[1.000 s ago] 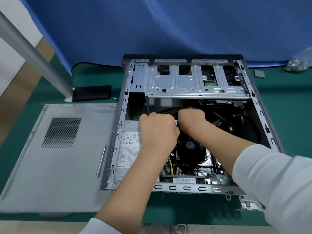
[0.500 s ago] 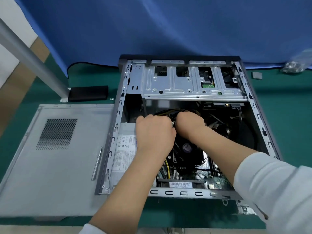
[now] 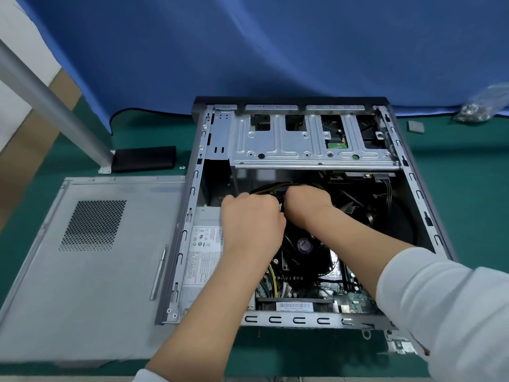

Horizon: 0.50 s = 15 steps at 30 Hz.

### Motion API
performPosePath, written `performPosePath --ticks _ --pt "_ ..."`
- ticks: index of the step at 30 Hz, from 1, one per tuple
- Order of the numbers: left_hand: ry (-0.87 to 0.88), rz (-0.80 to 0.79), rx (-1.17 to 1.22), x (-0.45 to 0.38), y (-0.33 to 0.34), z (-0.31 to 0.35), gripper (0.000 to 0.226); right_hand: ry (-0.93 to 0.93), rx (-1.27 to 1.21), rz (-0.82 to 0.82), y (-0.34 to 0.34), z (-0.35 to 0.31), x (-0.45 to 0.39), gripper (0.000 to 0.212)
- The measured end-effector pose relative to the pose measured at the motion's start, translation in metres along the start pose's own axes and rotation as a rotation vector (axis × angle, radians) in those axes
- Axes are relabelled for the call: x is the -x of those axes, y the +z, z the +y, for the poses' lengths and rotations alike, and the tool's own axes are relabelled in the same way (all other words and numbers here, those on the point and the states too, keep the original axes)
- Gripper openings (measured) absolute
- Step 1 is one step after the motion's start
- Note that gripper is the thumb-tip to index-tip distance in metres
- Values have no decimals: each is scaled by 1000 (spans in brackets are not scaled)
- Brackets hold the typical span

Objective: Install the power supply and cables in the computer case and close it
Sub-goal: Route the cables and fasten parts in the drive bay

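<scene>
Still both hands [image 3: 252, 216] — cable bundle [image 3: 272, 187].

From my remote feed, a green-matted work table [image 3: 454, 172] carries the open grey metal computer case [image 3: 429, 216], its flat grey side panel [image 3: 91, 271] just left, a black rectangular block [image 3: 143, 159], a small grey square chip [image 3: 416, 126] and a clear bag of screws [image 3: 479, 108].
</scene>
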<state>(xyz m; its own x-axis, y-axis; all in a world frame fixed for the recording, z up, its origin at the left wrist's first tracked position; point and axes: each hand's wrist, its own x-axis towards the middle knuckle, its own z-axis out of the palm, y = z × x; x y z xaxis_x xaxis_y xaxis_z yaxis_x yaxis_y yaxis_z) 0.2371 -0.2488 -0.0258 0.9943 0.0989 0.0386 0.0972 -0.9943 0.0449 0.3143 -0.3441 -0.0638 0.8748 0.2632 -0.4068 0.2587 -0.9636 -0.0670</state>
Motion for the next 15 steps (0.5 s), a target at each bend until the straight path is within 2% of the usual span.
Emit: performPosePath --ticks 6,11,15 --pt "-24 -20 -16 0 -1 0 21 32 -147 -93 7 11 12 36" --pt "-3 -12 -9 4 -5 1 22 -87 -251 64 21 14 57 37" --pt "18 -24 82 9 -12 1 26 -159 -301 10 14 15 83 50"
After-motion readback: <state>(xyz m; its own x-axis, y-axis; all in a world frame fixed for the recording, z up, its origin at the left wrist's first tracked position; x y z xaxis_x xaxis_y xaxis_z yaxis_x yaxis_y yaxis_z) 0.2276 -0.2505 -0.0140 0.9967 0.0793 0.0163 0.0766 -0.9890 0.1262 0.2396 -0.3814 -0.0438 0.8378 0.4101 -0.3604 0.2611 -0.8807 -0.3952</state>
